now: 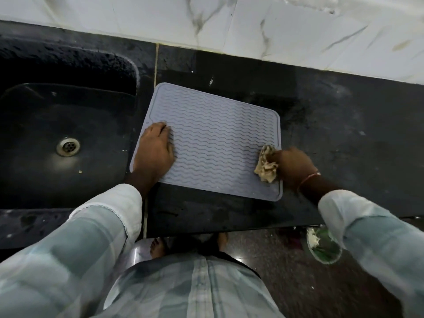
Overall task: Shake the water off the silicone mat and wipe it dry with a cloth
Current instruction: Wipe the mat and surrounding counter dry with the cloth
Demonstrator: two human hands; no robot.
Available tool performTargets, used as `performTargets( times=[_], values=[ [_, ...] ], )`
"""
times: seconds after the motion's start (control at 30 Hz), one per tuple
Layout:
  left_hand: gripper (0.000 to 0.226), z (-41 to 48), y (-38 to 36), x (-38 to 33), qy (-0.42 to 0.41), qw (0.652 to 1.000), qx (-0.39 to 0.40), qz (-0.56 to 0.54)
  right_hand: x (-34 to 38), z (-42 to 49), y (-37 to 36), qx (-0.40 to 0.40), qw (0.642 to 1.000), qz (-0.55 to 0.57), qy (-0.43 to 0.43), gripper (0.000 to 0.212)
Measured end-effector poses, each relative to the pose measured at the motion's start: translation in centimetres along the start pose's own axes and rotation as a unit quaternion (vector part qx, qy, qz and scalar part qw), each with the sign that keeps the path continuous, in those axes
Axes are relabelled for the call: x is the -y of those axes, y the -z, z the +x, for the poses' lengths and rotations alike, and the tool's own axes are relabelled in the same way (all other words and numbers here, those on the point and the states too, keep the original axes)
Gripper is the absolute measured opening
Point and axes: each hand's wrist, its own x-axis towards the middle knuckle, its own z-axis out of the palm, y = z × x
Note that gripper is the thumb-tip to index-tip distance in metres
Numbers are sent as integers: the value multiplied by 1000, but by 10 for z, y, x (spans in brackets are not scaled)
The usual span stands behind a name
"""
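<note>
Lying: mat (213, 141) flat on counter (344, 125), left edge beside sink (68, 125).
Left hand (154, 152): fingers together, pressing mat's left edge.
Right hand (293, 165): fingers bunched around cloth (266, 167) at mat's right edge.

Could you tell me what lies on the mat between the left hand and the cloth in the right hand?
Nothing: in the head view, only bare wavy-ridged silicone mat lies between the left hand and the cloth.
</note>
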Motion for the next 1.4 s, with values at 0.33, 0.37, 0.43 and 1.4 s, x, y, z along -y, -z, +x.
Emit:
performTargets(
  times=[0.33, 0.37, 0.43, 1.4],
  values=[
    [38, -3, -2, -4, -95, 991, -9, 98, 178, 30, 25, -176, 959, 129, 183, 27],
    [37, -5, -3, -2, -103, 990, -9, 99, 174, 23, 16, -204, 951, 118, 200, 29],
    [38, -6, -2, -1, -97, 990, -10, 98, 138, -5, 1, -236, 942, 115, 210, 33],
    [57, -3, -26, -55, 113, 992, 0, 63, 7, -11, 17, 6, 995, 92, 38, 16]
  ],
)
